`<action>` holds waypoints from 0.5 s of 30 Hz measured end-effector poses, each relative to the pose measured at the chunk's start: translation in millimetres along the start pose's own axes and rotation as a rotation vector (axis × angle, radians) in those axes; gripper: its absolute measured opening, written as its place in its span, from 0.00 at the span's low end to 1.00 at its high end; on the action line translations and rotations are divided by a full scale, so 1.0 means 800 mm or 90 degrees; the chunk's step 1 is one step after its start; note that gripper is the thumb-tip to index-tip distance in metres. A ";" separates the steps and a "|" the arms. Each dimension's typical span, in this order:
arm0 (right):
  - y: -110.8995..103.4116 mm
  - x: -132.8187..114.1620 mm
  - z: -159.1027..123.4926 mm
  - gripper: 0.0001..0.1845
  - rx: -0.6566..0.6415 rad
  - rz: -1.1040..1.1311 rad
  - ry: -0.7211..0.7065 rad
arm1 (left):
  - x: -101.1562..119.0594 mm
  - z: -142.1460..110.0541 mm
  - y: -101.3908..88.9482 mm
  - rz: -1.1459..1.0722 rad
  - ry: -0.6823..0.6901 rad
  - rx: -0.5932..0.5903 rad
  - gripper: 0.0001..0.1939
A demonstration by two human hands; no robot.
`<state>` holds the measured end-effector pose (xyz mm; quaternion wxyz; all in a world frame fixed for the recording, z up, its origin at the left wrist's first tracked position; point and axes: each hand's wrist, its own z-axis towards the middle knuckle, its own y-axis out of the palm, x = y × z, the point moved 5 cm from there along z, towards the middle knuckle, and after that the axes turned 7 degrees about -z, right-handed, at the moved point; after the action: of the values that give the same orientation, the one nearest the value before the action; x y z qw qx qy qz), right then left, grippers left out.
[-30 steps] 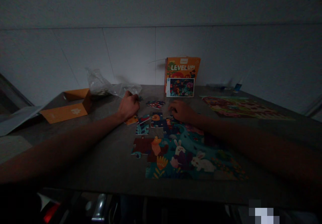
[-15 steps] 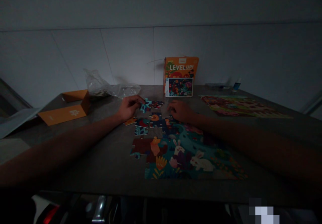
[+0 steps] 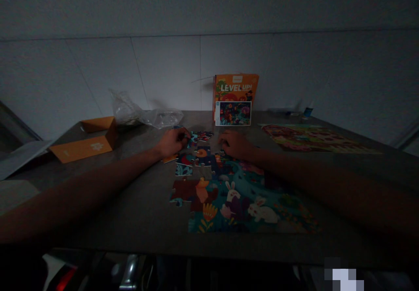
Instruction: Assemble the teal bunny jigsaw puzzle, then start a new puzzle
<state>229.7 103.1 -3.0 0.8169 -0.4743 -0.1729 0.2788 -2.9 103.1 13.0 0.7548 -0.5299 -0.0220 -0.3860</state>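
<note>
- Puzzle (image 3: 225, 203), part-joined, lies before me.
- Orange box (image 3: 81, 148) open, plastic bag (image 3: 126, 107) beyond; contents of both unclear.
- My left hand (image 3: 173, 142) curls at teal pieces (image 3: 193, 139); whether pinching, I can't tell.
- My right hand (image 3: 235, 144) bends by the puzzle's far edge, grip unreadable.

One part-built puzzle (image 3: 244, 210) — one picture card (image 3: 233, 114) — one bottle (image 3: 307, 112).

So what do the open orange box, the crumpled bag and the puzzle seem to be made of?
Box: probably cardboard, matt-looking; thin flat walls meet at sharp corners. Bag: likely clear plastic, shiny; see-through and creased. Puzzle: likely printed card, finish hard to judge; pale cut edges show.
</note>
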 end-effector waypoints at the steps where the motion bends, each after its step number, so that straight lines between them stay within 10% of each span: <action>1: 0.000 0.000 0.000 0.11 -0.004 -0.001 0.001 | 0.000 0.000 0.001 -0.001 0.003 -0.008 0.12; 8: -0.007 -0.009 -0.001 0.15 0.020 0.030 -0.023 | 0.034 -0.011 -0.004 -0.011 0.190 0.016 0.15; 15: -0.027 -0.031 -0.009 0.14 0.042 0.180 -0.132 | 0.064 -0.025 0.009 -0.058 0.352 -0.122 0.16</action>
<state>220.8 74.4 12.0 0.7626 -0.4356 -0.1785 0.4436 29.5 59.5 21.5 0.6608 -0.4719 0.1970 -0.5494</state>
